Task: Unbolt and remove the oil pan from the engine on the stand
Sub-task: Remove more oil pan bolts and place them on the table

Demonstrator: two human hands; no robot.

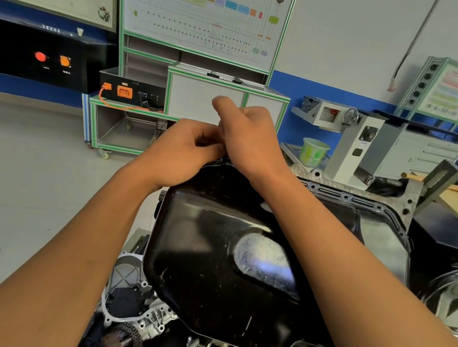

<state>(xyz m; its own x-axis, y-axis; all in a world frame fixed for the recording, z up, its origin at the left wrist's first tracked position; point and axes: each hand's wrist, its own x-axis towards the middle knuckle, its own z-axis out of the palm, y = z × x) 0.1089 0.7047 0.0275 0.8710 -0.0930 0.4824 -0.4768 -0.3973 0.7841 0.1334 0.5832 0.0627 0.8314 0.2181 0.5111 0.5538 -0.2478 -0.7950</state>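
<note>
Oil pan (212, 257), black and glossy with a scuffed pale patch on its raised hump, sits bottom-up on top of the engine (136, 302), its perforated flange (347, 199) running along the far right side. Both forearms reach across the pan to its far rim, where the left grip (184, 151) and the right grip (249, 138) meet, knuckles touching. Fingers on both are curled inward with the tips drawn together just above the rim; whether they pinch something small between them is hidden, so I cannot tell what, if anything, either one grasps. Beyond the hands stands a green-framed cabinet (224, 101) under a wiring diagram board (206, 13), and a light green bucket (314, 152) sits to the right.
</note>
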